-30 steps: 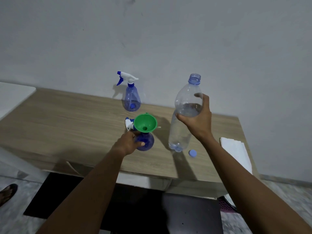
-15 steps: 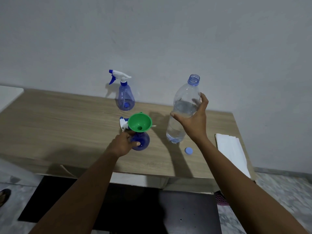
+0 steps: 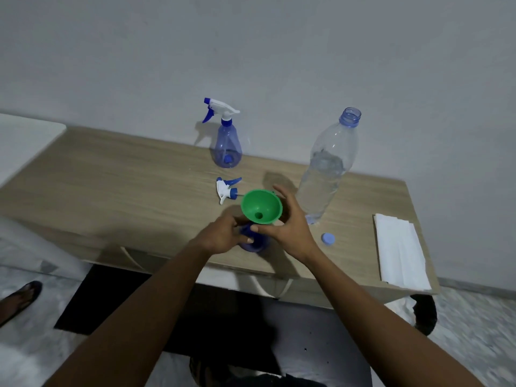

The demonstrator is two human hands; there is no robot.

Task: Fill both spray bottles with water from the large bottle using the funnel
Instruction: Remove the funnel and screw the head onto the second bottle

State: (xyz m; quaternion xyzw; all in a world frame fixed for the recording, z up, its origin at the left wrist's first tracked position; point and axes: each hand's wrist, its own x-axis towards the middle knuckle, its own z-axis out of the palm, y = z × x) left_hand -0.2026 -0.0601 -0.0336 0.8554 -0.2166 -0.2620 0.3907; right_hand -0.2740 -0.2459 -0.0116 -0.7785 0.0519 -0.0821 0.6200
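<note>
A green funnel sits in the neck of a blue spray bottle near the table's front edge. My left hand grips that bottle's body. My right hand wraps around the funnel's right side and stem. The bottle's white and blue trigger head lies loose on the table behind the funnel. A second spray bottle with its trigger head on stands at the back. The large clear bottle, uncapped and partly filled with water, stands alone to the right.
A small blue cap lies on the wooden table by the large bottle's base. Folded white paper towels rest at the table's right end. A wall rises right behind the table. A sandalled foot shows at lower left.
My right hand has let go of the large bottle, which now stands on the table, and has moved left onto the funnel. My left hand has stayed on the spray bottle.
</note>
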